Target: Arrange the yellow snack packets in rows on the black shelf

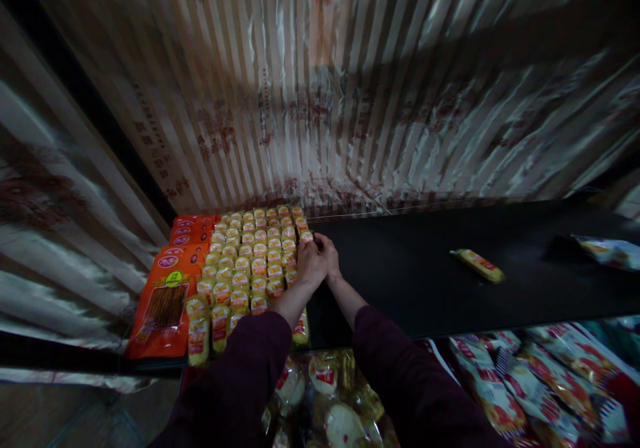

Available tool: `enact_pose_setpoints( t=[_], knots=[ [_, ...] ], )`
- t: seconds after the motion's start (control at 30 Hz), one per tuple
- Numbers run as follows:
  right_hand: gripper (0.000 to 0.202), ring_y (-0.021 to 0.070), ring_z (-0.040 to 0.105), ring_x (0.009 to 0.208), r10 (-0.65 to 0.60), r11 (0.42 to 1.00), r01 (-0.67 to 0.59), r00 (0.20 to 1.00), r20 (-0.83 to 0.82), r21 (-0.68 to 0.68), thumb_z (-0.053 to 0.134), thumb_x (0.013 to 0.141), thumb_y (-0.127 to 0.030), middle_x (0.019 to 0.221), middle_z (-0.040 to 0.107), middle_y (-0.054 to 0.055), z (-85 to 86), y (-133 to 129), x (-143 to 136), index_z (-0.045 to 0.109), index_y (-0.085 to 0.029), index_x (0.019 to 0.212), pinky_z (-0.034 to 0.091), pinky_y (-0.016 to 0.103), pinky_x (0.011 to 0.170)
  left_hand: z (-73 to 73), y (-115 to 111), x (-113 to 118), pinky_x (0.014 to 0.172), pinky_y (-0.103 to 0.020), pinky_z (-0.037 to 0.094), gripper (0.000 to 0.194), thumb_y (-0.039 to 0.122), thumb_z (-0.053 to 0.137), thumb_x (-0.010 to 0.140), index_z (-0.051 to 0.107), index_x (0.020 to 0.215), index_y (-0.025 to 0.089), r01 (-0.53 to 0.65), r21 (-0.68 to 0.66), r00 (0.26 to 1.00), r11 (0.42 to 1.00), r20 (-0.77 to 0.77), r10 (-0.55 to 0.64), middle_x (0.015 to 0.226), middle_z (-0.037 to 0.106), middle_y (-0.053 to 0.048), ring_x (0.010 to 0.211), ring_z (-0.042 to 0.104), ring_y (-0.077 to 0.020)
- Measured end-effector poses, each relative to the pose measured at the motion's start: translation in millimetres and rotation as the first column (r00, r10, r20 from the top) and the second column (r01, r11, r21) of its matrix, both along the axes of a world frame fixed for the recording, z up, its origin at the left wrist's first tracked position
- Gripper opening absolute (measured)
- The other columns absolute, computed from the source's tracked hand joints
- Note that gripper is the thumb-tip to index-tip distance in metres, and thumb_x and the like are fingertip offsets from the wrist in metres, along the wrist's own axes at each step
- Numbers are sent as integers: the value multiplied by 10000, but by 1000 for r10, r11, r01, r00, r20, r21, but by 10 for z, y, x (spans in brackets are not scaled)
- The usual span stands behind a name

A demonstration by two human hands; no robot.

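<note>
My left hand [311,263] and right hand [330,256] meet at the right edge of the yellow packs [259,267] on the black shelf [385,275], where I should push softly so no row tips. My hands hide what's inside, so I can't tell if my grip holds anything; my left sleeve [250,361] covers some front packs.

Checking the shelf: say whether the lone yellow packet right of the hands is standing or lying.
Lying: the packet rests on its long side on the shelf, red label facing up.
</note>
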State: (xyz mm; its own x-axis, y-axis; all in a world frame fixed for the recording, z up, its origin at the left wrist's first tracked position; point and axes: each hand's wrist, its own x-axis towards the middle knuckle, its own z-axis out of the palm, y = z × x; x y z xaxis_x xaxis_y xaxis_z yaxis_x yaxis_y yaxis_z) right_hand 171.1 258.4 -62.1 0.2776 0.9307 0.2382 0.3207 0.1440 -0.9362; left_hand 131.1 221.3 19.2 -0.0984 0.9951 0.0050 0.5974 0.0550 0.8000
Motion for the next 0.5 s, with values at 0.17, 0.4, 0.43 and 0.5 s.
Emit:
enact_pose_setpoints(
  t=[0.17,0.4,0.43,0.5],
  knots=[
    [374,210,616,935,64,997,-62,997,-44,50,603,671,-247,1020,654,52,-3,50,20,641,-230,1043,508,389,894,-77,-127,-308,1076,-355,336,404,68,453,784,559,1172,105,21,39,995,999,-95,-17,1273,546,-159,1265,449,-236],
    [502,206,619,1013,158,987,-157,982,-104,18,582,703,-247,1102,661,38,22,120,-48,552,-242,1205,473,390,953,-38,-112,-293,1091,-305,314,445,104,414,826,508,1260,101,-20,-30,998,999,-52,18,1343,512,-158,1299,428,-222],
    [507,209,616,1030,148,989,-147,983,-104,19,574,714,-252,1119,659,44,17,122,-67,541,-238,1220,467,394,960,-32,-103,-293,1087,-311,320,435,103,412,827,517,1249,110,-31,-34,999,999,-37,30,1330,525,-156,1292,437,-222],
    [509,212,615,1041,119,993,-118,989,-84,16,555,733,-259,1123,662,53,1,124,-104,527,-230,1241,467,394,958,-31,-85,-297,1078,-329,332,431,102,414,827,523,1243,130,-45,-33,999,998,-18,45,1311,543,-151,1277,453,-231]
  ],
)
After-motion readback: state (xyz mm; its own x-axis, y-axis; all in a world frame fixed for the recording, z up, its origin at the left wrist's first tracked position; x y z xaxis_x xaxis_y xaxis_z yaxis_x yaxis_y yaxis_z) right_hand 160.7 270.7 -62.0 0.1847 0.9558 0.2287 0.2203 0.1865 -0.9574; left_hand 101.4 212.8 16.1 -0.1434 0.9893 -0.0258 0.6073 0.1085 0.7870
